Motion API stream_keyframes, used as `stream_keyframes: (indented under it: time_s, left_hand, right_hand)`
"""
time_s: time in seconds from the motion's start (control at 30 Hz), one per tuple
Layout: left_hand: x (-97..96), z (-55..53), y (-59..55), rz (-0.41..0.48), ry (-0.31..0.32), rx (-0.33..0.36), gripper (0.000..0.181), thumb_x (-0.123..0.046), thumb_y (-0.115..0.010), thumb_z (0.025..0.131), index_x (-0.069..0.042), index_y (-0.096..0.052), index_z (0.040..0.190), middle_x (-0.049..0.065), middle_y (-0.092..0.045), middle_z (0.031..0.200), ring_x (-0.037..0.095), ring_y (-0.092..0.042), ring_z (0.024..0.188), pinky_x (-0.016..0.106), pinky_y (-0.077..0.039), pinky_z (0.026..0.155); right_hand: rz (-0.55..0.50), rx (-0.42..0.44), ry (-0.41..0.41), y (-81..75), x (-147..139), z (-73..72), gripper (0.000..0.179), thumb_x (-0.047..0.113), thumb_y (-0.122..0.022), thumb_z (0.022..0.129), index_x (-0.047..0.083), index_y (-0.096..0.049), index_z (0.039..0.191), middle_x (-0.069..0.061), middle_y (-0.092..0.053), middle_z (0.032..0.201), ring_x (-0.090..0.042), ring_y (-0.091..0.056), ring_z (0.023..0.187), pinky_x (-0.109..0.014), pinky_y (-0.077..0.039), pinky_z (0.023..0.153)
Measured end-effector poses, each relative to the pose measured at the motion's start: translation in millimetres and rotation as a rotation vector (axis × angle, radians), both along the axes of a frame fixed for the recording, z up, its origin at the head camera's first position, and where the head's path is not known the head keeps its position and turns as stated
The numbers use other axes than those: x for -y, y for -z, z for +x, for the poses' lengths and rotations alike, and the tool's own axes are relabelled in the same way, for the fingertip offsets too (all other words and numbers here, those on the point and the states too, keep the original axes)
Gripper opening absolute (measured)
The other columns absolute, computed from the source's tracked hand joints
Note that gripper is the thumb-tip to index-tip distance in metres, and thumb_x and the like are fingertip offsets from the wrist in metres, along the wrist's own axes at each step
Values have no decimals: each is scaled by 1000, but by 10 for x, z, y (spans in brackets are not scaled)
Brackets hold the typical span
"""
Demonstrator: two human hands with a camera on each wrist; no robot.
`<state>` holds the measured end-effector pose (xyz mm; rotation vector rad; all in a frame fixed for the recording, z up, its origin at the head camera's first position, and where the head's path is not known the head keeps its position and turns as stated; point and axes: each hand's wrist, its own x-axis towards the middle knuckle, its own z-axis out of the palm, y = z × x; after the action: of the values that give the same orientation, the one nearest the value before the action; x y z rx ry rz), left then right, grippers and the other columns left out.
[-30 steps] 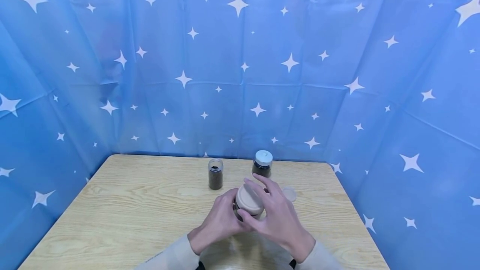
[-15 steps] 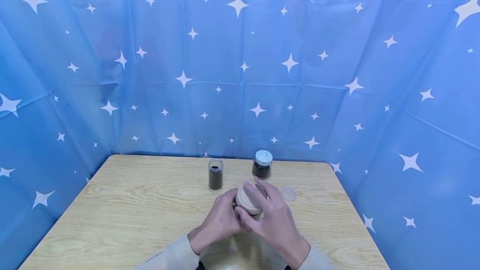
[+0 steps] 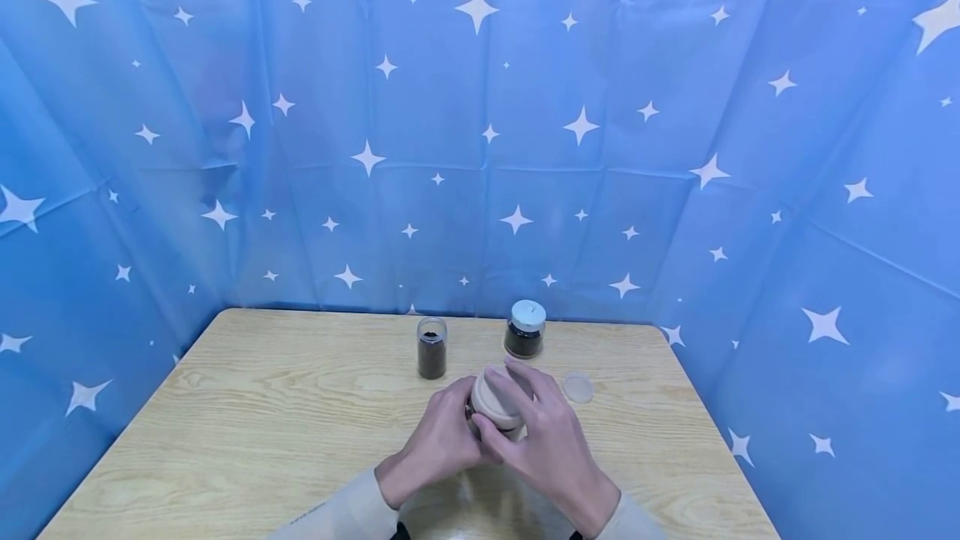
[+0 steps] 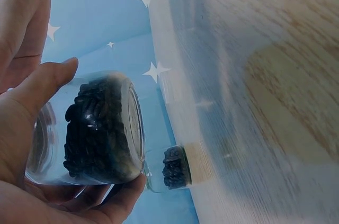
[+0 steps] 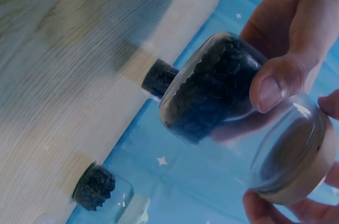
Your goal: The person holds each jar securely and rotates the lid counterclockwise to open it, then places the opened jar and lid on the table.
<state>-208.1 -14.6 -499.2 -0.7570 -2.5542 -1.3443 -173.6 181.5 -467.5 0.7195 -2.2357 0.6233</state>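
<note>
A glass jar [image 4: 100,128] part-filled with dark beans is gripped around its body by my left hand [image 3: 441,433]. Its base shows apart from the tabletop in both wrist views. On the jar's mouth sits a pale beige lid [image 3: 495,403]. My right hand [image 3: 553,450] holds this lid, thumb on the near side and fingers over its top and far side. In the right wrist view, the left thumb presses the jar's wall while right fingertips grip the rim of the lid [image 5: 312,179].
On the wooden table [image 3: 300,407], a lidless glass jar [image 3: 431,355] of dark contents stands behind the hands. A wider jar [image 3: 523,338] with a pale blue lid stands farther right. Near the right hand lies a translucent disc [image 3: 577,387]. A starred blue curtain [image 3: 420,123] hangs behind.
My right hand has shifted slightly left and turned on the lid, uncovering more of the translucent disc and the blue-lidded jar. The left hand has stayed put around the jar.
</note>
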Motion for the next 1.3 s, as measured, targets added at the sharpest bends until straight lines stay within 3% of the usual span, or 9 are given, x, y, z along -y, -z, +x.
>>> stream_keyframes:
  time_s: [0.33, 0.53, 0.87, 1.1, 1.3]
  left_hand:
    - [-4, 11, 1, 6, -1, 3, 73, -27, -107, 74, -11, -75, 137, -1, -82, 119, 8, -77, 105, 26, -66, 90]
    - [2, 31, -3, 0, -2, -11, 75, -32, -108, 73, -12, -75, 138, -2, -82, 119, 8, -77, 106, 27, -66, 91]
    - [-3, 58, 8, 7, 19, 8, 76, -32, -109, 74, -13, -74, 138, -3, -82, 120, 6, -75, 107, 26, -65, 93]
    - [-5, 66, 6, 7, 23, 12, 77, -36, -110, 75, -15, -72, 139, -3, -81, 122, 8, -76, 110, 28, -66, 95]
    - [0, 75, 0, 6, 24, 22, 77, -36, -109, 76, -15, -72, 140, -2, -81, 123, 8, -76, 110, 28, -66, 95]
  right_hand:
    - [-42, 51, -80, -14, -59, -29, 54, 32, -97, 96, 18, -80, 145, -21, -74, 150, -38, -76, 135, -52, -71, 102]
    - [-36, 26, -183, -3, -121, -112, 57, 17, -98, 87, 18, -79, 142, -19, -74, 150, -37, -77, 131, -50, -72, 99]
    - [44, 71, -381, -85, -264, -232, 62, 10, -91, 80, 18, -74, 139, -11, -69, 158, -32, -74, 139, -36, -67, 111]
    - [70, 39, -462, -143, -317, -297, 64, 8, -88, 77, 17, -73, 139, -10, -70, 155, -31, -76, 138, -23, -58, 119]
    - [66, 31, -471, -159, -326, -315, 64, 9, -87, 77, 17, -73, 139, -10, -70, 156, -31, -76, 137, -32, -65, 114]
